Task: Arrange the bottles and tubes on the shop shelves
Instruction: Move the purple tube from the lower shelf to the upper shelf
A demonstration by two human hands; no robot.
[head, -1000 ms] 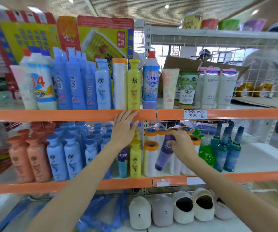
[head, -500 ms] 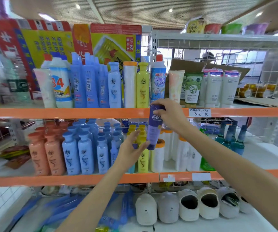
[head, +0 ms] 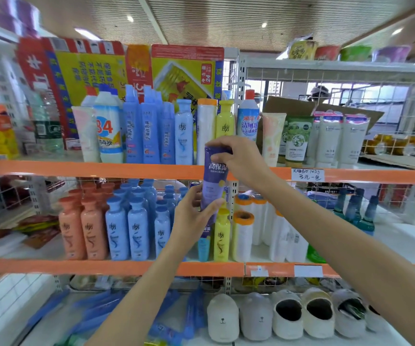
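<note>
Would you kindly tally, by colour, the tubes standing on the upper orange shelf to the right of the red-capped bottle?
Peach tubes: 1
Green tubes: 1
White tubes: 3
Total: 5

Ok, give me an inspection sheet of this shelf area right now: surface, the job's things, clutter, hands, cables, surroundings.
Surface: orange-edged shop shelves, three tiers in view, stocked.
Job's things: purple plastic tube, upright, held in front of the shelves; blue bottles, peach bottles and yellow bottle on the middle tier; white tubes on the upper tier.
Clutter: grey and white slippers on the bottom tier; brown cardboard behind the tubes.
Hands: left hand grips the tube's lower end; right hand grips its top.
Cables: nothing seen.
Surroundings: white wire mesh panels, slatted ceiling with lights.
</note>
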